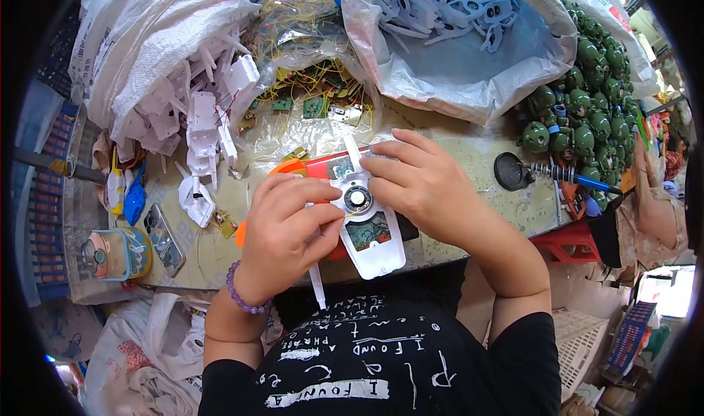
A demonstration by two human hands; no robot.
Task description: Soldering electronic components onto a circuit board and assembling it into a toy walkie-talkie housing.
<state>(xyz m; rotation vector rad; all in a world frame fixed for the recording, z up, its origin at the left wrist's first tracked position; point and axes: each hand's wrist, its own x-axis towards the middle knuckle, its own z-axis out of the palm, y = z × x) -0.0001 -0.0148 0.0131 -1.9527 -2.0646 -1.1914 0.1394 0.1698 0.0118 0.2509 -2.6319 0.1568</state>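
Note:
A white plastic shell [378, 255] lies in front of me near the table edge, with a round dark part with a white centre [357, 198] in its middle and a long stem [350, 152] pointing away. My right hand [422, 185] grips the shell's upper right side with its fingertips. At the left of the round part, the fingers of my left hand [293, 222] are pinched together; what they hold is hidden. A narrow white piece [317, 288] sticks out below that hand. Under the shell, a red and black object [319, 168] is partly covered.
Sacks of white plastic parts [198, 115] and pale shells [458, 13] stand at the back, with a bag of wired circuit boards [315, 97] between. Green round parts [579, 115] pile up right, near a black dish [510, 172]. A phone [164, 240] and cup [121, 255] sit left.

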